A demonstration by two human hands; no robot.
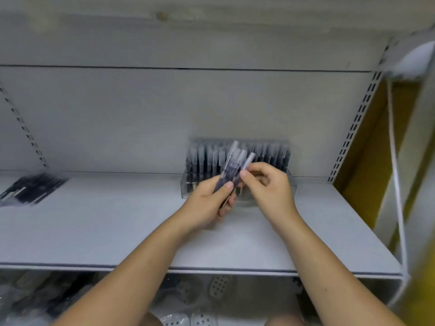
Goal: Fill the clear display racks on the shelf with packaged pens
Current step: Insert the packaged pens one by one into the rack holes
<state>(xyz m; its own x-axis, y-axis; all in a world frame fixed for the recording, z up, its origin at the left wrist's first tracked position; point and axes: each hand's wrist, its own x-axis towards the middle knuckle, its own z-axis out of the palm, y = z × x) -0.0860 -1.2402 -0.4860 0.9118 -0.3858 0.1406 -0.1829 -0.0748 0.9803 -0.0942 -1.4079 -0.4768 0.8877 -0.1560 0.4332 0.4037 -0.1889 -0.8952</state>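
Head camera looks down on a white shelf (106, 222), where a clear display rack (186, 188) stands against the back wall, already lined with upright packaged pens (270, 154). Just in front of it, the left hand (207, 201) grips a bundle of pens (231, 165), fingers curled round the lower ends and thumb laid across the front. The right hand (270, 187) pinches one pen (249, 161) of that bundle between thumb and forefinger (its other fingers loosely bent). A dark pile of packs (33, 188) lies far left, well apart.
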